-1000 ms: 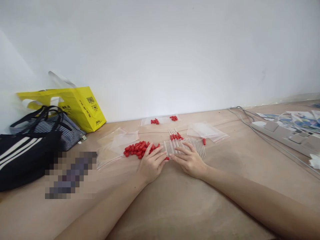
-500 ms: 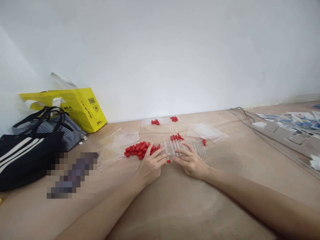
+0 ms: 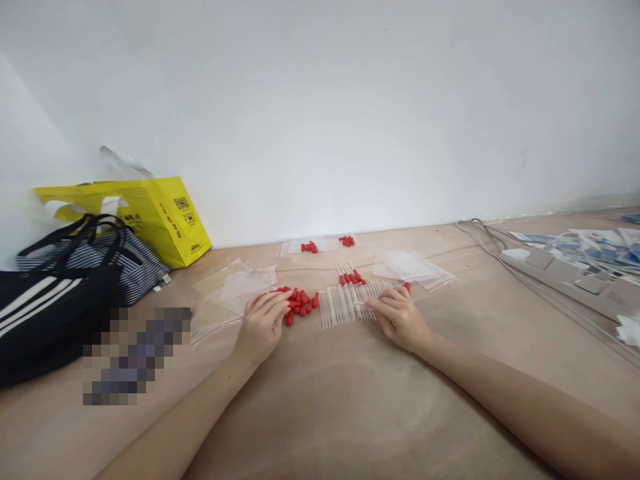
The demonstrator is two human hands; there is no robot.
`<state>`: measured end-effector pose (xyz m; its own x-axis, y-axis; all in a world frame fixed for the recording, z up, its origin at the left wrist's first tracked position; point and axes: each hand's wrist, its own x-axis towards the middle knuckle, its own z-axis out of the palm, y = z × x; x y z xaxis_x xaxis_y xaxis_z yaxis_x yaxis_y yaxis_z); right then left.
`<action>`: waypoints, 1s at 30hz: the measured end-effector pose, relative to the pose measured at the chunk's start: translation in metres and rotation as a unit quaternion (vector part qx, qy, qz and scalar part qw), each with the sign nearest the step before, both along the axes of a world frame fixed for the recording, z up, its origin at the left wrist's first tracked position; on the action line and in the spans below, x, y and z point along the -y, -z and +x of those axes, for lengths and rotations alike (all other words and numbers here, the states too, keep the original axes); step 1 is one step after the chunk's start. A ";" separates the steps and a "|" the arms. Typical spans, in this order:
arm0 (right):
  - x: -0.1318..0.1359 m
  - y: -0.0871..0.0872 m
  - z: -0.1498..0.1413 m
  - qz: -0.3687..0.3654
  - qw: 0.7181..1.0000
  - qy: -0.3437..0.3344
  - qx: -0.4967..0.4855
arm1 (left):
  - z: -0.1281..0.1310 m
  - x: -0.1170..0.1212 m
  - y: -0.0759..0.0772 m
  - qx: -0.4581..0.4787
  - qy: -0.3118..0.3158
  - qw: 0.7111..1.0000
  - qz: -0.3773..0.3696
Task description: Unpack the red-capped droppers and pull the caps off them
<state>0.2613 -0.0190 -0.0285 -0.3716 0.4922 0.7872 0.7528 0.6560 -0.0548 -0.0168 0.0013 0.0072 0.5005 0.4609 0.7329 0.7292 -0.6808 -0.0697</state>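
My left hand (image 3: 261,323) is at the pile of red rubber bulbs (image 3: 303,303), its fingers closed on a bulb at the pile's near left side. The palm and back of the hand hide part of the pile. My right hand (image 3: 403,320) pinches a thin clear dropper tube (image 3: 360,304), whose end points left over a row of similar clear tubes (image 3: 337,308) laid side by side. Just beyond the row lie several droppers with red bulbs fitted (image 3: 351,277), tips pointing away. A single red bulb (image 3: 407,287) shows behind my right hand.
Clear zip bags (image 3: 415,267) lie behind the tubes, another bag (image 3: 250,287) at left. A further bag with red bulbs (image 3: 310,247) lies by the wall. At left stand a yellow bag (image 3: 175,220) and a black bag (image 3: 60,320); at right, a power strip (image 3: 560,280) with cables.
My hands were close together over the tubes, with a red bulb below the fingertips. The left hand has moved left to the bulb pile; the right has shifted slightly right, now pinching a tube.
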 end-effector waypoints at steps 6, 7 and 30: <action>-0.022 0.008 0.003 -0.092 0.992 0.084 -0.029 | -0.002 -0.009 0.000 0.088 -0.017 0.996 -0.011; -0.025 0.010 0.003 -0.096 0.990 0.095 -0.028 | -0.002 -0.011 0.000 0.089 -0.033 0.995 -0.013; -0.021 0.008 -0.003 -0.084 0.985 0.149 0.001 | 0.000 -0.021 0.003 0.054 -0.173 0.982 -0.041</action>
